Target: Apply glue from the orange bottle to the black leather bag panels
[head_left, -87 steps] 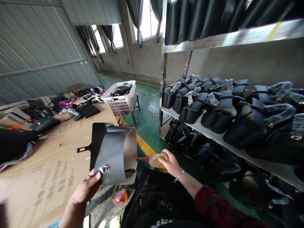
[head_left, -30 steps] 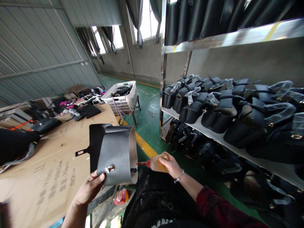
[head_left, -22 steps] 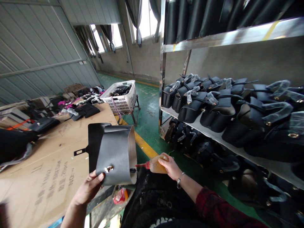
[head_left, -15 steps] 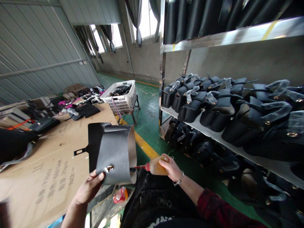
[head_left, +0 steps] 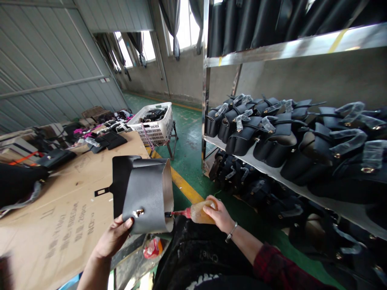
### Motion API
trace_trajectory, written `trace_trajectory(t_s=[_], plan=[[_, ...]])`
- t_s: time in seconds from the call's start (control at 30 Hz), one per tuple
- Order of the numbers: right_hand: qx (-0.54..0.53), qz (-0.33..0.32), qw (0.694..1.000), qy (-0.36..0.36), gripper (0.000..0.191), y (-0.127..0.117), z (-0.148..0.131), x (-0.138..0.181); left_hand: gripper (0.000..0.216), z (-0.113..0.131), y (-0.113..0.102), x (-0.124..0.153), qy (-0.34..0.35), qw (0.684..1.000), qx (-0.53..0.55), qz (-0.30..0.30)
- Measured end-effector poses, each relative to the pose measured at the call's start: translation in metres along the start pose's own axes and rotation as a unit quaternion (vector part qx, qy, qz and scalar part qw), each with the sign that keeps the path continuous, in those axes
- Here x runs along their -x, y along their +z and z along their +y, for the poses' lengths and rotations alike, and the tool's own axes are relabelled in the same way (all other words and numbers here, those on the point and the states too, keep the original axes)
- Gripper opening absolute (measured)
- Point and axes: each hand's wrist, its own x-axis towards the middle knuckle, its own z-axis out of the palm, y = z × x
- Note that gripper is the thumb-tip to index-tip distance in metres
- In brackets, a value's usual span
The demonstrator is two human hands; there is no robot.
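The head view showed the left hand point(head_left: 113, 237) raised from the lower left, palm up, its grip pinched on the bottom edge of a curved black leather bag shell point(head_left: 146, 193), thumb beside the one brass clasp point(head_left: 139, 212) on its front. The shell hung in the air between the cardboard-covered tabletop point(head_left: 60, 209) and the person's dark apron, its open tan-lined end turned to the right. The right hand point(head_left: 219, 213) reached in from the lower right, a bracelet at the wrist and a red plaid sleeve behind it, its grip wrapped around a single amber glue bottle point(head_left: 201, 211) lying nearly level. The bottle's red nozzle point(head_left: 178, 214) met the lower right edge of the shell. One shell, one bottle and two hands were at work; one white plastic basket point(head_left: 154, 123) stood on a stand past the tabletop, and a metal rack point(head_left: 208, 60) on the right carried three visible tiers of black bags point(head_left: 272, 133), too crowded to count. Against half a second before, little had changed: the shell kept its pose, the nozzle stayed at the same lower edge, and the right wrist had dropped slightly with the bracelet slid further toward the forearm.
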Motion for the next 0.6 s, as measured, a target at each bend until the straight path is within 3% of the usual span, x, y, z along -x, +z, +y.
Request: trace_trajectory(t_s=[0.27,0.6], plan=[[0.02,-0.038,0.999,-0.015,0.037,0.0,0.003,0.002,0.039,0.0,-0.002,0.001,-0.004,1.0,0.007,-0.006],[-0.028,-0.007,1.0,-0.004,0.044,-0.003,-0.001,-0.004,0.039,0.005,0.007,0.002,-0.005,1.0,-0.008,0.011]])
